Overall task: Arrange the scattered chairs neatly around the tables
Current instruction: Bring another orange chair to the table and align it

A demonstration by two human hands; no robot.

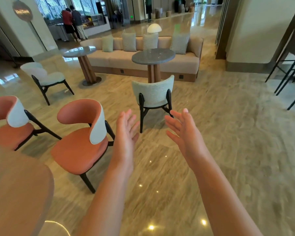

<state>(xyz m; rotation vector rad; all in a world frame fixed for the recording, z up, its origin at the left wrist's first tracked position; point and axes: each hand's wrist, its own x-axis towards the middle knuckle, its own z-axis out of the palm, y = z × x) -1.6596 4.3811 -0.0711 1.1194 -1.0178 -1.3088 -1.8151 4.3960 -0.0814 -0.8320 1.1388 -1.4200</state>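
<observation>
Pale-green upholstered chair (pixel 153 94), black legs.

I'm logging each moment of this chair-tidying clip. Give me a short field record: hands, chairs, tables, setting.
left hand: open, raised, holding nothing
right hand: open, raised, holding nothing
green chair ahead: back toward camera, facing the right round table, apart from both hands
second green chair: left of the left round table
orange chairs: near one, far one, beside wooden table
sofa: behind both round tables
</observation>
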